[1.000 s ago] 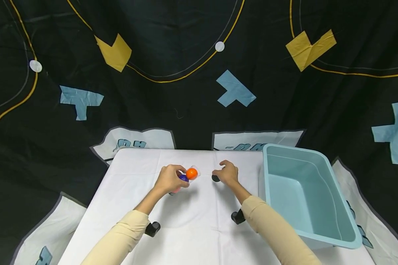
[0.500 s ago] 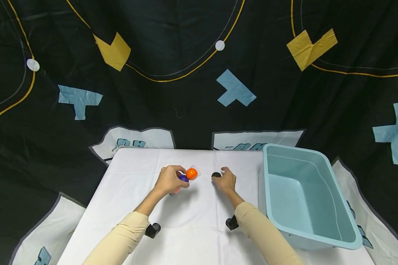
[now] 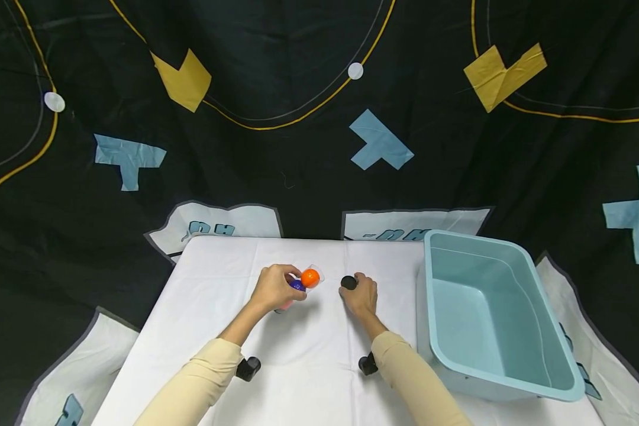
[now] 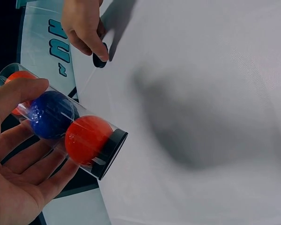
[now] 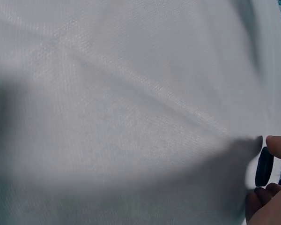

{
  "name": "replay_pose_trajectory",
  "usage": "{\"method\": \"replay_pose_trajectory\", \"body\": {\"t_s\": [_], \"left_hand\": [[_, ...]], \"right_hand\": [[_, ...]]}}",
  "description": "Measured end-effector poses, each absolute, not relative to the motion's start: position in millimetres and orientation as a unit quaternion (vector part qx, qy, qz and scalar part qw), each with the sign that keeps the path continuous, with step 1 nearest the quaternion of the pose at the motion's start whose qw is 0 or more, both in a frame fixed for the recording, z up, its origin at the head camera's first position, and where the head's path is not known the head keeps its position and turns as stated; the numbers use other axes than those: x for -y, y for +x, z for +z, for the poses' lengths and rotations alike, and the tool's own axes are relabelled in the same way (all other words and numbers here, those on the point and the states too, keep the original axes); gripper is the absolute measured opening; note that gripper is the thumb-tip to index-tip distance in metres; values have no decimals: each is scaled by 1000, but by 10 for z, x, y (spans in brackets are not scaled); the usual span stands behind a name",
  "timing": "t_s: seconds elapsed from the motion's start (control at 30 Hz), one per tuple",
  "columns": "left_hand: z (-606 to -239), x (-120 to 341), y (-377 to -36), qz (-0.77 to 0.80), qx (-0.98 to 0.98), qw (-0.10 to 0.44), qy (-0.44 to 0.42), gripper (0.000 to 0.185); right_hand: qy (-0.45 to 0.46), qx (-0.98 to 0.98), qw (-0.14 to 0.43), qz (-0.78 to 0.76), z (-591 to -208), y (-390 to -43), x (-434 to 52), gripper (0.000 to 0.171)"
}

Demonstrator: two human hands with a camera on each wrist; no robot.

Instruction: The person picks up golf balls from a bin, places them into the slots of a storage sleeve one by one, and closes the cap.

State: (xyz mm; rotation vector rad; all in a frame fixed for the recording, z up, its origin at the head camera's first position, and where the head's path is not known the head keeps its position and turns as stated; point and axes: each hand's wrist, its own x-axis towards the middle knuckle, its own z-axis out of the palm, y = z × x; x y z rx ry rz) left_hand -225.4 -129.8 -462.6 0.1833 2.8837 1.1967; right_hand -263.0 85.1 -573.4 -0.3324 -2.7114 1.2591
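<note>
White cloth (image 3: 309, 355) covers my table; my left hand (image 3: 270, 289) grips a clear tube (image 4: 61, 119) of balls, while my right hand (image 3: 361, 294) pinches a black cap (image 3: 348, 282) beside it.

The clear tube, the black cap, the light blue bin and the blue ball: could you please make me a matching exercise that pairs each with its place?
Things:
1. clear tube
2. black cap
3. light blue bin
4. blue ball

Places:
A. between two orange balls inside the tube
B. pinched by the right hand over the white cloth
C. held by the left hand
D. standing empty on the right side of the table

Pairs: 1-C, 2-B, 3-D, 4-A
</note>
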Motion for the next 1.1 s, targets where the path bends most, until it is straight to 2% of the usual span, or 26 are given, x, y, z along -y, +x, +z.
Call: {"method": "replay_pose_trajectory", "body": {"t_s": [0.2, 0.47, 0.9, 1.1], "left_hand": [[-4630, 1283, -2249, 383, -922, 6, 56, 37], [-4627, 1279, -2259, 381, -923, 3, 57, 36], [-4740, 1238, -2258, 382, -922, 2, 56, 36], [-4759, 1162, -2280, 373, -926, 4, 52, 36]], "right_hand": [[-111, 904, 74, 406, -5819, -2650, -903, 57], [-103, 902, 67, 414, -5843, -2643, -909, 46], [-54, 937, 0, 346, -5480, -2591, -915, 40], [-13, 950, -15, 313, -5192, -2651, -950, 34]]}}
